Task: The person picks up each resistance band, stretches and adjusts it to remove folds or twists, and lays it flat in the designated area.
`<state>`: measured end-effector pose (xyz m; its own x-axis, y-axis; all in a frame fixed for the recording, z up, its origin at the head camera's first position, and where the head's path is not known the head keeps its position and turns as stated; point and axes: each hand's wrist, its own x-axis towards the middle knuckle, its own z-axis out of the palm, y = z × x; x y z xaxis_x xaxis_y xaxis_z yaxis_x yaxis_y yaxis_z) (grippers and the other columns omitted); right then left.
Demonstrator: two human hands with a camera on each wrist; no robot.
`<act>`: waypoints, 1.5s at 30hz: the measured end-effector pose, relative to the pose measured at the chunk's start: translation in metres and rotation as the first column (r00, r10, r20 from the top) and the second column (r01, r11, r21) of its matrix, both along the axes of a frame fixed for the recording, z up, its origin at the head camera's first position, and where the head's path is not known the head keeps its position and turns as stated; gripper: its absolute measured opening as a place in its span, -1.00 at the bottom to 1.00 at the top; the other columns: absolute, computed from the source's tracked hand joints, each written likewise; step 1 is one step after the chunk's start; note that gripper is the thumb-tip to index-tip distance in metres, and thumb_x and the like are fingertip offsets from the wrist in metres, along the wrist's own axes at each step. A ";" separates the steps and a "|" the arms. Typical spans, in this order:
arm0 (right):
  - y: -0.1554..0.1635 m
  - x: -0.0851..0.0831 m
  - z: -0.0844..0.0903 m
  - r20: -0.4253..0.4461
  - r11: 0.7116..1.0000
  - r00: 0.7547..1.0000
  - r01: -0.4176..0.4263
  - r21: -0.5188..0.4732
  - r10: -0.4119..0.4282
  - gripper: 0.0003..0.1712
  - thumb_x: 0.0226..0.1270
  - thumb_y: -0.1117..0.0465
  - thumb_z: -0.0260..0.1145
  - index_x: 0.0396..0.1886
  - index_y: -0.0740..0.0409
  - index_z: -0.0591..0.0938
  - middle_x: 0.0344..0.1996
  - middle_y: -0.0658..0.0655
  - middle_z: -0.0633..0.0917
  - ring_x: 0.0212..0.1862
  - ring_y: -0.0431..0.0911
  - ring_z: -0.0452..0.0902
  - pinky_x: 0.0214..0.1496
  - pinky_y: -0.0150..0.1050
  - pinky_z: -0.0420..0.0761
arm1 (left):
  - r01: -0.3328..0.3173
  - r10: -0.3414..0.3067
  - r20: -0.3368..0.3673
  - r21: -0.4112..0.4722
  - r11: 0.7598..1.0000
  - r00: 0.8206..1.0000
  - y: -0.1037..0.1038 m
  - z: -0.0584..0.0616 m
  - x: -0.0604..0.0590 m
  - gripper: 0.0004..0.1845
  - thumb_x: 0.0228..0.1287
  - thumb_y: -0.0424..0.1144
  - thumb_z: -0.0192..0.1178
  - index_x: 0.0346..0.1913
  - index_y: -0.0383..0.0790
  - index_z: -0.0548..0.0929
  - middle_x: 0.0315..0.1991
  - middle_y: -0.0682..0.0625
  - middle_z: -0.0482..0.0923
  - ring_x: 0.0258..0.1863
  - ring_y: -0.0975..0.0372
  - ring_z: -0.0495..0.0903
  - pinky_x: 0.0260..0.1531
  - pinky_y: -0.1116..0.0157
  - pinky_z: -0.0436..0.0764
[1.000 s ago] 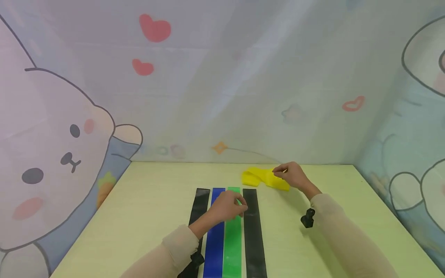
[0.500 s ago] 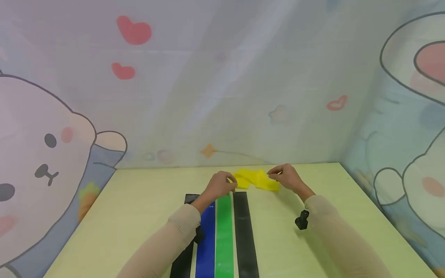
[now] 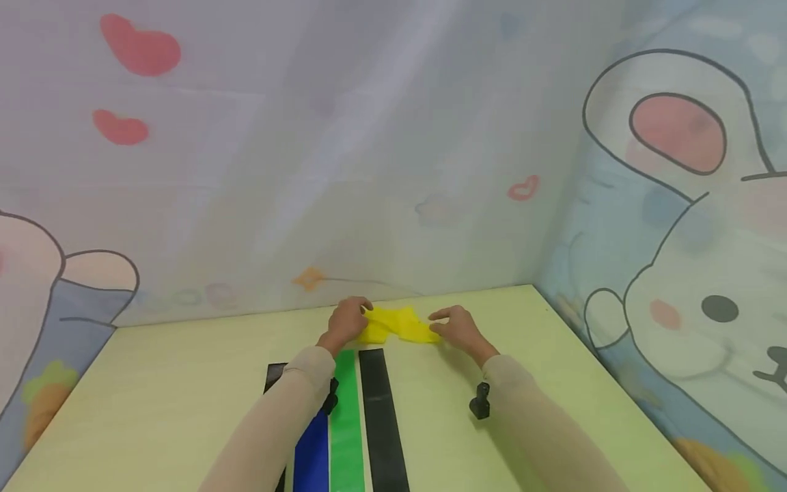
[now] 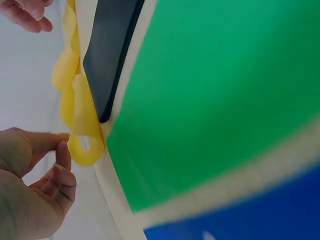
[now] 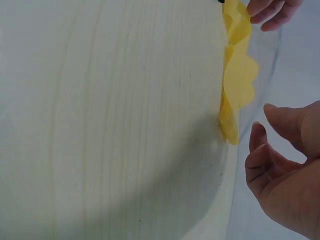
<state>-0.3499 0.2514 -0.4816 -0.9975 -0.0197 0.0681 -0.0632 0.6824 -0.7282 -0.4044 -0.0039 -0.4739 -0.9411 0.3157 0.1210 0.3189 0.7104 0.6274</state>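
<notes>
A crumpled yellow resistance band [image 3: 399,324] lies near the back edge of the table, folded and looped along its length. At its left end, the thumb and index finger of my left hand [image 3: 346,321] pinch the edge of a loop; the left wrist view shows the fingertips meeting right at the band [image 4: 86,117]. Close to its right end is my right hand [image 3: 460,329], its thumb and fingers apart and nothing between them. In the right wrist view a gap shows between those fingertips and the band [image 5: 238,80].
In front of the yellow band, flat strips lie side by side lengthwise: a black one [image 3: 274,374] partly under the left arm, a blue one [image 3: 312,454], a green one [image 3: 346,424] and another black one [image 3: 384,424]. Printed cloth walls [image 3: 344,171] stand behind and beside the table [image 3: 184,369].
My left hand has moved forward from above the green strip to the yellow band's left end. My right hand has stayed by its right end, fingers spreading a little. The head view has turned right.
</notes>
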 end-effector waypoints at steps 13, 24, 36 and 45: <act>-0.025 -0.009 -0.004 0.033 0.996 0.996 -0.078 0.032 0.077 -0.58 0.27 0.36 0.39 0.12 0.41 0.65 0.00 0.29 0.70 0.07 0.12 0.60 0.12 -0.05 0.60 | 0.019 -0.006 0.075 -0.177 0.984 0.997 -0.001 0.003 -0.021 -0.57 0.32 -0.51 0.08 0.22 -0.23 0.64 0.30 -0.19 0.47 -0.45 0.11 0.41 -0.68 0.33 0.23; -0.026 -0.010 -0.001 0.032 0.984 0.996 -0.092 0.155 0.088 -0.59 0.18 0.33 0.46 0.00 0.48 0.68 -0.15 0.30 0.72 -0.12 0.06 0.62 0.00 -0.09 0.63 | -0.051 0.040 -0.059 -0.182 0.982 0.997 -0.002 -0.008 -0.032 -0.75 0.45 -0.25 0.20 0.09 -0.19 0.72 0.12 -0.15 0.62 -0.20 0.04 0.65 -0.38 0.14 0.64; -0.014 -0.006 -0.013 0.044 0.966 0.996 -0.086 0.244 0.078 -0.46 0.19 0.25 0.48 0.09 0.49 0.60 0.05 0.40 0.64 0.11 0.23 0.56 0.21 0.04 0.51 | 0.019 -0.013 -0.101 0.060 0.998 0.995 -0.006 -0.007 -0.030 -0.57 0.45 -0.48 -0.06 0.26 -0.22 0.63 0.20 -0.26 0.57 -0.78 0.30 0.00 -0.76 0.40 0.16; -0.006 -0.007 -0.018 -0.033 0.966 0.992 -0.113 0.231 0.124 -0.73 0.16 0.31 0.48 -0.19 0.42 0.73 -0.13 0.29 0.68 0.05 0.19 0.57 0.18 0.03 0.53 | 0.022 0.013 -0.097 0.347 0.938 0.995 -0.014 0.003 -0.034 -0.63 0.57 -0.35 -0.13 0.22 -0.44 0.57 0.01 -0.34 0.60 -0.60 0.05 0.58 -0.59 0.31 0.52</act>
